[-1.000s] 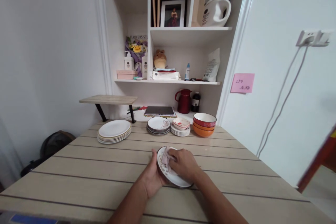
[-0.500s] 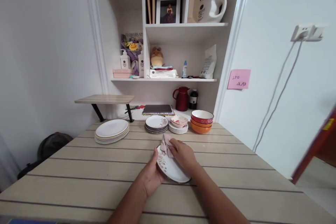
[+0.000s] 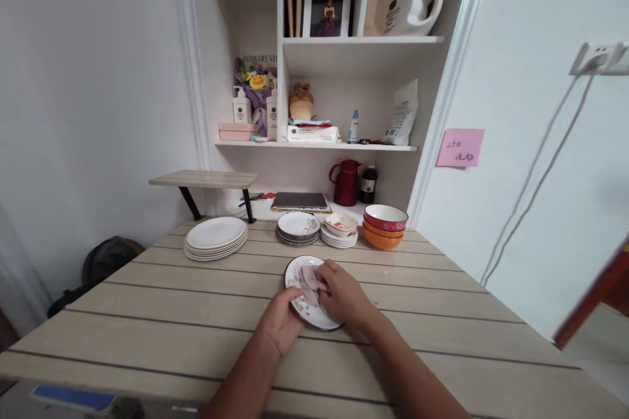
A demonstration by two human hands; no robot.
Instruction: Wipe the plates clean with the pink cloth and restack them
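Observation:
A white plate (image 3: 305,313) with a dark rim and a floral print is in front of me, low over the wooden table or resting on it; I cannot tell which. My left hand (image 3: 284,319) grips its left edge, thumb over the rim and fingers hidden beneath. Bunched in my right hand (image 3: 341,289) is a pale pink cloth (image 3: 310,278), pressed on the plate's upper face. The cloth covers part of the floral print.
Behind the plate stand a stack of white oval plates (image 3: 216,234), dark-rimmed plates (image 3: 298,226), small plates (image 3: 339,239) topped by small square dishes (image 3: 341,223), and nested bowls (image 3: 384,226). A small raised shelf (image 3: 204,179) stands at the back left.
The plate has shifted slightly away from me and sits flatter. My right hand and the cloth have slid from its far edge toward its middle. The view has turned a little left.

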